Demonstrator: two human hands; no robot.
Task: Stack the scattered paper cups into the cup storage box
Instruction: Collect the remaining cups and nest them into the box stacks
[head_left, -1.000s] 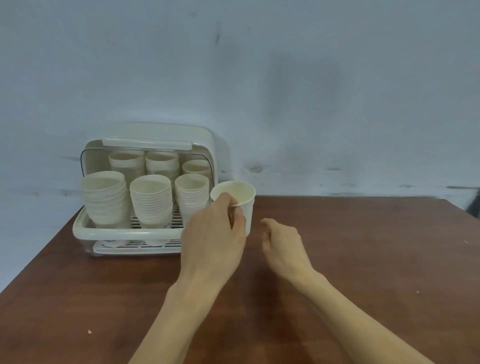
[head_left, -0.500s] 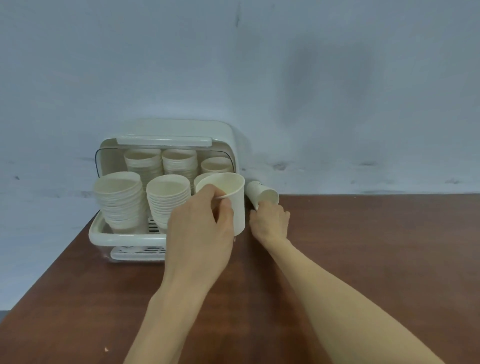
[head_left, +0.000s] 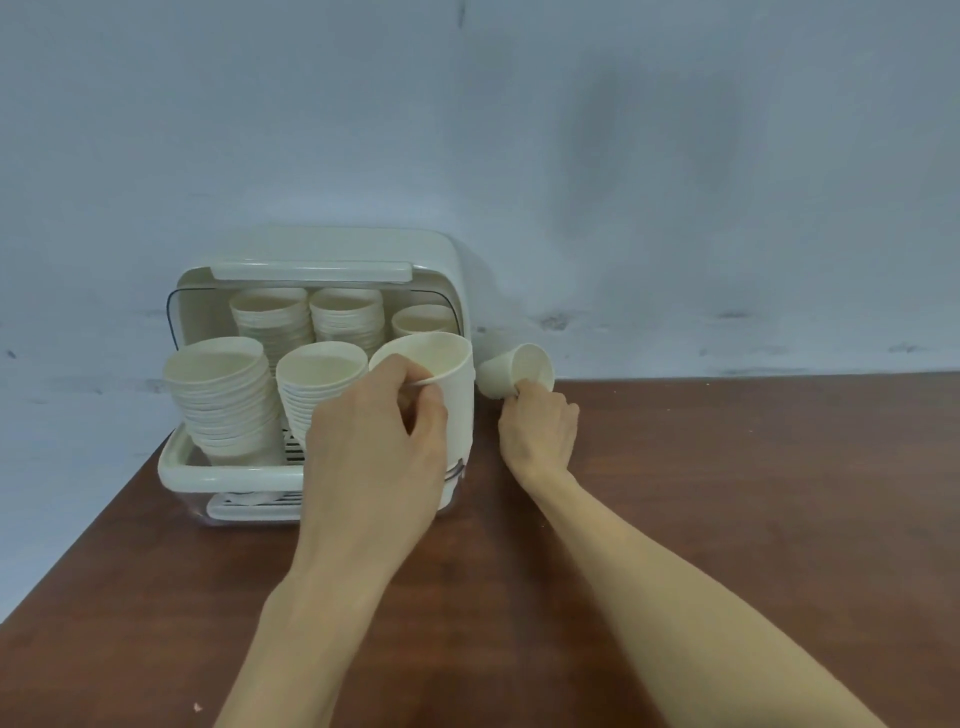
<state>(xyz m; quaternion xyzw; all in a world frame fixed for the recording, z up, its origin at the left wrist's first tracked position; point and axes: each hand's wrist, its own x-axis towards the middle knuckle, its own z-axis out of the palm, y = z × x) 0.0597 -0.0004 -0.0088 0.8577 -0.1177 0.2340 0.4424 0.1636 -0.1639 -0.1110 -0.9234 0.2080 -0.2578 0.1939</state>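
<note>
The white cup storage box (head_left: 228, 470) stands open at the back left of the brown table, with several stacks of paper cups (head_left: 221, 395) inside. My left hand (head_left: 376, 441) pinches the rim of an upright paper cup (head_left: 447, 374), held over the box's front right corner. Just to the right of the box, my right hand (head_left: 540, 426) grips a second paper cup (head_left: 511, 371), tilted with its mouth facing up and right.
The table (head_left: 727, 493) runs right and toward me. Its left edge slants from the box down to the lower left. A pale wall (head_left: 623, 182) rises right behind the box. A small crumb (head_left: 197, 706) lies near the front left.
My left hand carried its cup from the table over to the box's front right corner. My right hand reached back beside the box and took hold of a second cup.
</note>
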